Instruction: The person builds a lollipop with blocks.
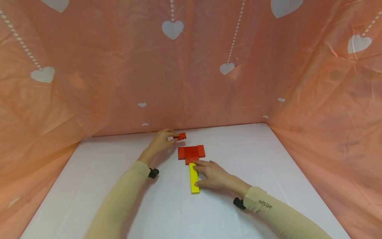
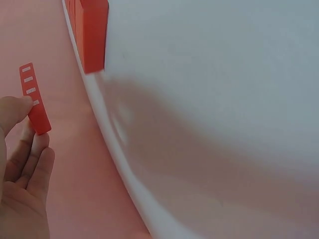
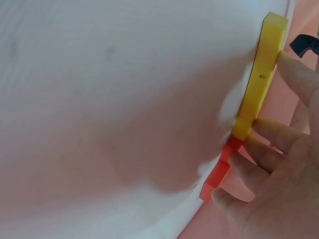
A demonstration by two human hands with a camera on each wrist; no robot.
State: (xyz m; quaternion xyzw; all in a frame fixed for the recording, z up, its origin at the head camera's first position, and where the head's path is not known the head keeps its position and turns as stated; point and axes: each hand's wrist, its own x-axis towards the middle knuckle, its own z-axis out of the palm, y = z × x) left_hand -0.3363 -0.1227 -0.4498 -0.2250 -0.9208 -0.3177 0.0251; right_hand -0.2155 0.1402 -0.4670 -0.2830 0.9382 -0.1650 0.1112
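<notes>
Near the back edge of the table, my left hand (image 1: 161, 142) pinches a small flat red block (image 1: 182, 136) by one end. In the left wrist view, small white rectangles run along the narrow side of that red block (image 2: 28, 79). A long yellow block (image 1: 195, 186) lies lengthwise on the table, its far end against a group of red blocks (image 1: 191, 152). My right hand (image 1: 214, 175) rests along the yellow block's right side, thumb near its close end and fingertips at its far end. Other fingers reach beside the red pieces in the right wrist view.
White cloth covers the table (image 1: 134, 212). A pink curtain (image 1: 203, 93) with white hearts stands behind it and along both sides. Small black cameras are strapped on the left wrist (image 1: 153, 173) and right wrist (image 1: 239, 203).
</notes>
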